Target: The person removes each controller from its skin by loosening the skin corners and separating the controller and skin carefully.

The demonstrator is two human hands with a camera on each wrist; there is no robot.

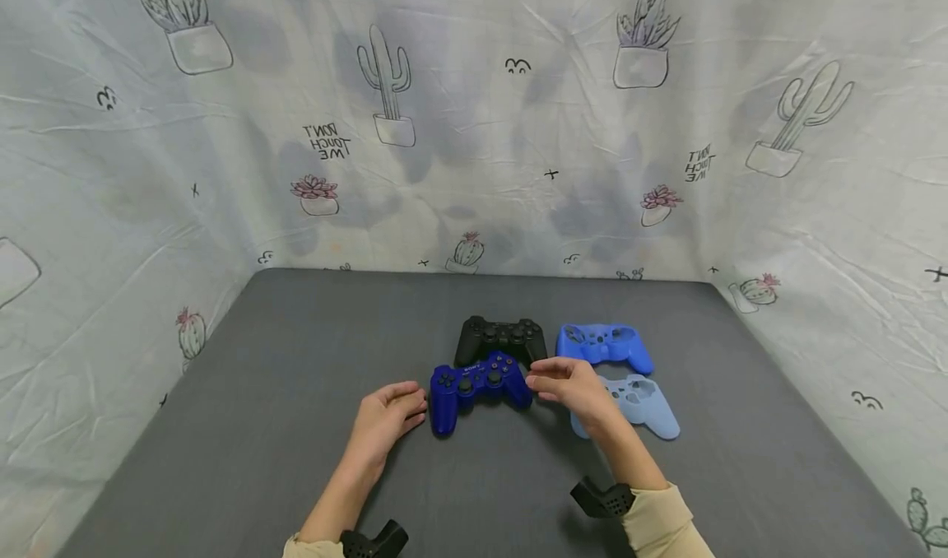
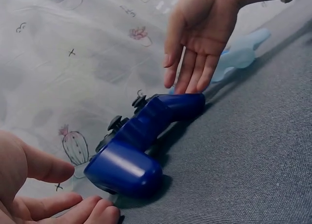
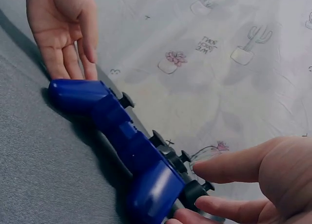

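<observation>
A dark blue game controller (image 1: 477,385) lies flat on the grey table (image 1: 281,393). My left hand (image 1: 413,407) lies open just left of its left grip, fingers relaxed, holding nothing. My right hand (image 1: 539,378) hovers open at its right grip, fingers straight and pointing down at the grip; whether they touch it I cannot tell. The left wrist view shows the controller (image 2: 141,146) end-on between the left hand (image 2: 53,197) and the right hand (image 2: 192,53). In the right wrist view the controller (image 3: 122,141) runs from the right hand (image 3: 243,185) to the left hand (image 3: 66,36).
A black controller (image 1: 499,340) lies just behind the blue one. To the right lie a bright blue silicone cover (image 1: 603,346) and a pale blue cover (image 1: 644,403). Cactus-print cloth walls (image 1: 474,130) close in the table on three sides.
</observation>
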